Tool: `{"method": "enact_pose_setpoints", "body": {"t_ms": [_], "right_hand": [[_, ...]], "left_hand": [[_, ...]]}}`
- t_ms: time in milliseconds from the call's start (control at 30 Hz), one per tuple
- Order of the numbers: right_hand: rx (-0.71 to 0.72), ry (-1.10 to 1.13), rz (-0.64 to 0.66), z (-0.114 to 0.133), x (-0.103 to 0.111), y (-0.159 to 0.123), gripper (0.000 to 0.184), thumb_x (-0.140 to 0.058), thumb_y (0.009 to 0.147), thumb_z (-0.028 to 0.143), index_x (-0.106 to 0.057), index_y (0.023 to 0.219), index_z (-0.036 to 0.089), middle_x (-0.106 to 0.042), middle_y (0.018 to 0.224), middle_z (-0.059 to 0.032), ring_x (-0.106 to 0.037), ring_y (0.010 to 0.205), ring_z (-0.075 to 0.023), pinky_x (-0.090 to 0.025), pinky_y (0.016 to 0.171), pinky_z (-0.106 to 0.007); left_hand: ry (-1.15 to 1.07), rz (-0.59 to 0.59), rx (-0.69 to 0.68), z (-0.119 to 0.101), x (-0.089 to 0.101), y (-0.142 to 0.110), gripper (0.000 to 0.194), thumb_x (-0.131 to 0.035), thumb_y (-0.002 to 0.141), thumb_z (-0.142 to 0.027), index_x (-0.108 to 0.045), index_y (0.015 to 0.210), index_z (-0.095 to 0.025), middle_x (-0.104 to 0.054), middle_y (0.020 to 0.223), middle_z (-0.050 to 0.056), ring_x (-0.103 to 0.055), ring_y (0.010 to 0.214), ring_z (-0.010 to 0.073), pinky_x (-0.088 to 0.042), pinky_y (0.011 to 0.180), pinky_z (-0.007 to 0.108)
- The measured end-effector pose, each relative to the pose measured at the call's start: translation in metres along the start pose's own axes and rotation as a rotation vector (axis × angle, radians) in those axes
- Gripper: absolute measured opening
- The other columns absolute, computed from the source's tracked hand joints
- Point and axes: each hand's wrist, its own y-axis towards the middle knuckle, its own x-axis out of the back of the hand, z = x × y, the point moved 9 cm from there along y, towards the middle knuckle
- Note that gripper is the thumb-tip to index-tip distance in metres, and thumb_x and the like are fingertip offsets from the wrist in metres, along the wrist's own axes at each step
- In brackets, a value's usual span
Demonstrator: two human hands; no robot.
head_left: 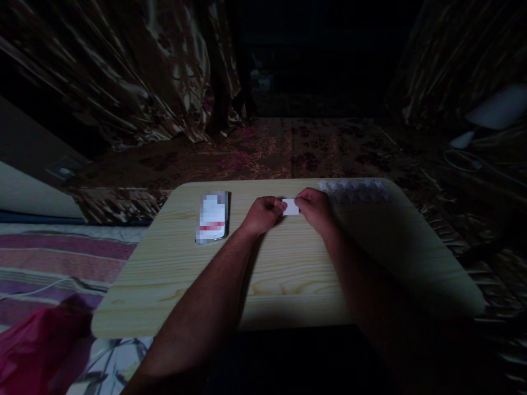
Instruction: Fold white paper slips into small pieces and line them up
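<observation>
A small white piece of paper [291,207] is held between my two hands over the far middle of the wooden table [288,280]. My left hand [267,213] pinches its left edge between thumb and fingers. At the opposite edge, my right hand [315,206] grips it the same way. Just beyond my right hand, several small folded white pieces [354,189] lie in rows; what they are made of is too dim to tell. To the left of my left hand rests a phone-shaped object [212,216] with a blurred-out bright face.
A striped bed cover [61,258] and a pink cloth [45,340] lie left of the table. Beyond its far edge is a ledge with a patterned cover [247,145]. A white lamp [500,109] stands at the right, and curtains [177,66] hang behind.
</observation>
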Motion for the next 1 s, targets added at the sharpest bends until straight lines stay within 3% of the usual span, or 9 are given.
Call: {"method": "enact_pose_setpoints", "body": {"t_ms": [567, 767, 1000], "right_hand": [[-0.014, 0.007, -0.012, -0.002, 0.002, 0.002, 0.009, -0.058, 0.066, 0.027, -0.059, 0.065, 0.018, -0.054, 0.050, 0.0040, -0.046, 0.047, -0.0103, -0.034, 0.046, -0.022], [-0.018, 0.030, 0.002, -0.003, 0.000, 0.001, 0.008, -0.058, 0.066, 0.027, -0.059, 0.066, 0.018, -0.054, 0.051, 0.0044, -0.045, 0.046, -0.0095, -0.034, 0.046, -0.021], [-0.016, 0.019, -0.007, -0.003, 0.001, 0.001, 0.010, -0.058, 0.066, 0.028, -0.059, 0.066, 0.018, -0.054, 0.051, 0.0043, -0.045, 0.046, -0.0098, -0.034, 0.046, -0.022]], "left_hand": [[0.010, 0.093, -0.017, 0.000, -0.007, -0.002, 0.041, -0.059, 0.080, -0.056, -0.053, 0.072, -0.016, -0.047, 0.058, -0.003, -0.036, 0.047, 0.0069, -0.027, 0.044, 0.022], [0.155, 0.081, -0.058, -0.006, -0.005, -0.003, 0.042, -0.054, 0.083, -0.056, -0.053, 0.070, -0.016, -0.049, 0.058, -0.002, -0.038, 0.051, 0.0086, -0.029, 0.049, 0.023], [0.136, 0.103, -0.071, -0.010, -0.008, -0.006, 0.042, -0.052, 0.084, -0.056, -0.054, 0.072, -0.016, -0.049, 0.059, -0.001, -0.038, 0.052, 0.0095, -0.029, 0.048, 0.023]]}}
